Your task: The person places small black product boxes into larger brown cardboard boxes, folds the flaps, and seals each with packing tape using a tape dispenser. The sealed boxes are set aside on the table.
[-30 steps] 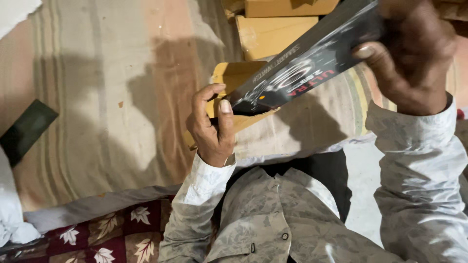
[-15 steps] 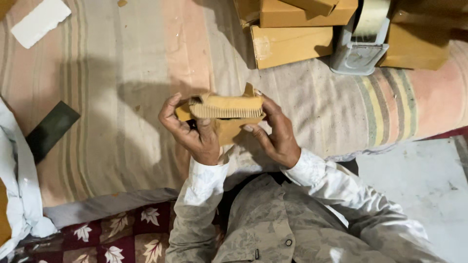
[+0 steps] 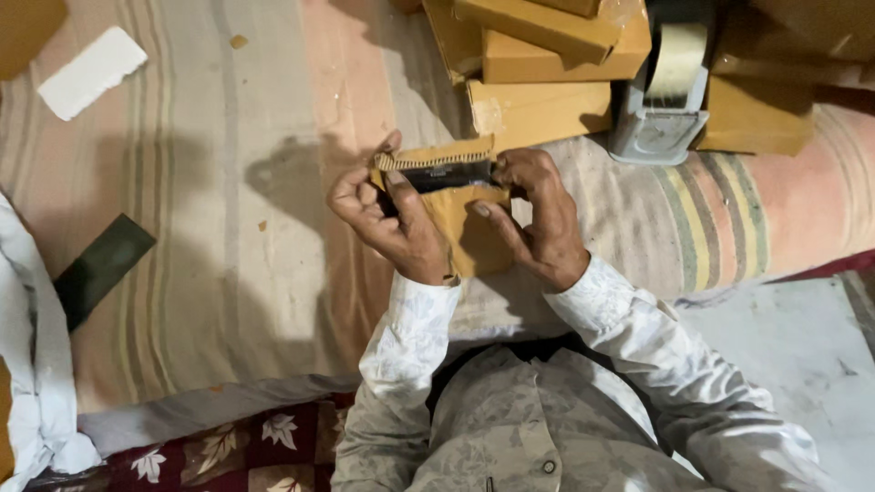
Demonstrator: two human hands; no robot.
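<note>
From the head camera, a small brown corrugated cardboard box (image 3: 469, 232) is seen held in front of the person's chest, above a striped floor mat (image 3: 228, 237). The left hand (image 3: 387, 223) is clasped around the box's left side, its thumb laid across the open mouth. The right hand (image 3: 538, 214) is closed on the right side, its fingers (image 3: 497, 223) spread over the front panel. A flat black packet (image 3: 447, 175) is lodged in the mouth of the box, just under the raised top flap; only its upper edge is shown, the rest being hidden inside.

Beyond the hands, a stack of closed brown cartons (image 3: 547, 64) is set on the mat, and a grey tape dispenser (image 3: 665, 100) with a pale roll is stood just beside it. A white foam piece (image 3: 91, 71) lies well apart at the upper left, and a dark flat strip (image 3: 100, 269) lies at the left edge near white cloth (image 3: 32, 364).

The step in hand is judged to be the seating of the packet in the box. The next move would call for the packet to be pressed fully down, so that the flap can be folded over without catching on its edge.
</note>
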